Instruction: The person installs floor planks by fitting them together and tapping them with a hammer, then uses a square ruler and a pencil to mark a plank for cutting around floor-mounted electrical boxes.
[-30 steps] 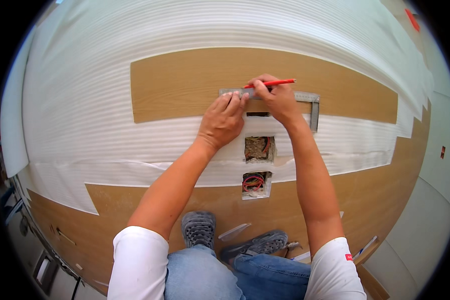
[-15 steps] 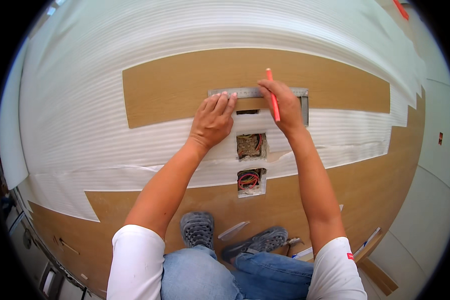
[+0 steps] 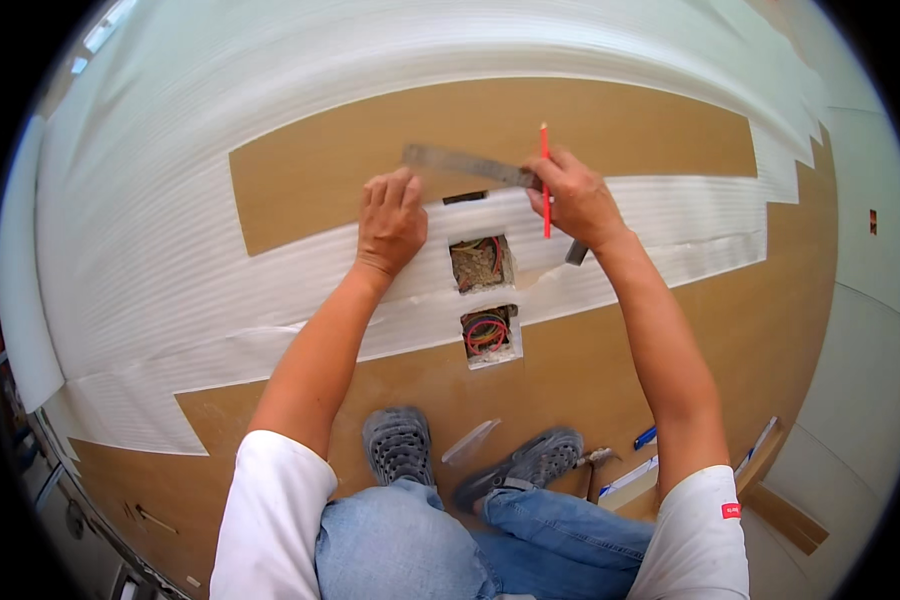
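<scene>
My right hand (image 3: 577, 203) is closed on a metal try square (image 3: 460, 160) and a red pencil (image 3: 546, 215). The square's blade slants leftward over a wood-look plank (image 3: 320, 160), while the end of its stock shows below my hand. Curled at the plank's near edge is my left hand (image 3: 393, 222); its fingertips are hidden, so whether they grip that edge I cannot make out. The plank lies on white foam underlay (image 3: 310, 285). Nearer me, a square hole (image 3: 480, 264) and a second hole (image 3: 487, 333) hold coloured wires; a dark slot (image 3: 465, 198) borders the plank.
Laid wood-look flooring (image 3: 610, 350) with a stepped edge runs under my grey clogs (image 3: 398, 445). A hammer (image 3: 598, 457), a blue tool (image 3: 646, 437) and offcut strips (image 3: 785, 520) lie at the right. A rolled sheet (image 3: 32, 270) stands at the far left.
My right hand has lifted and tilted the square off the plank, still with the pencil. My left hand has come off the square's blade, drawn back to the left and curled.
</scene>
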Tool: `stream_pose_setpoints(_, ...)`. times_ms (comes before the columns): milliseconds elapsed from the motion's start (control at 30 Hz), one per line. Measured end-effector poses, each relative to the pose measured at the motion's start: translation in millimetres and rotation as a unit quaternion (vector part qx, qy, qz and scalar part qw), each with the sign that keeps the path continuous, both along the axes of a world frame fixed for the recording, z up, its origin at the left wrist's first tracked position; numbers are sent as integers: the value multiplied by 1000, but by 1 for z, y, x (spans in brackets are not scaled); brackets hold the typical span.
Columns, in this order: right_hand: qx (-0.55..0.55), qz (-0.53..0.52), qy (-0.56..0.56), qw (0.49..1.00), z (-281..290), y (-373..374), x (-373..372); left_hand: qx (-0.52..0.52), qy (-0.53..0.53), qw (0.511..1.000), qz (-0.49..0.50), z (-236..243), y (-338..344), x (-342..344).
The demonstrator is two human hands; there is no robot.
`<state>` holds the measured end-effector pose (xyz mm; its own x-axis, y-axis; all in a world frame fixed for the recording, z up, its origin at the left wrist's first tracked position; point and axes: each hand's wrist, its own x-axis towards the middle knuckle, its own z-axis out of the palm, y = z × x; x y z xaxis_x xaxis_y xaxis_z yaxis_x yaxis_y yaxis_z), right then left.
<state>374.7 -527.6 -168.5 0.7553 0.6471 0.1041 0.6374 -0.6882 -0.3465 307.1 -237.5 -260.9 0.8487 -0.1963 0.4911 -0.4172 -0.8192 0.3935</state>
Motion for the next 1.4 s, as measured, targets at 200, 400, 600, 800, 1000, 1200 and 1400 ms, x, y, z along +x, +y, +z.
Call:
stream_pose_setpoints(200, 149, -292, 11, 945, 22, -31, -98, 1, 0, 1000, 3, -3, 2, 2)
stream_pose_setpoints(400, 151, -359, 95, 916, -22, 10, -222, 15, 1, 1000, 0, -3, 2, 3)
stream_pose_setpoints(600, 180, -436, 81, 878, -44, 46, -284, 49, 3, 999, -9, 7, -10, -7)
stream_pose_setpoints(800, 158, -469, 94, 864, -43, 67, -305, 66, 8, 989, -135, 8, -21, -43)
stream_pose_setpoints(1000, 162, -499, 136, 841, -41, 85, -300, 47, 85, 990, -104, 7, -30, -33)
stream_pose_setpoints(1200, 172, -507, 151, 831, -44, 100, -289, 17, 22, 994, -104, -3, -23, -35)
stream_pose_setpoints(1400, 192, -501, 119, 835, -51, 98, -294, 24, 3, 994, -111, -2, -23, -38)
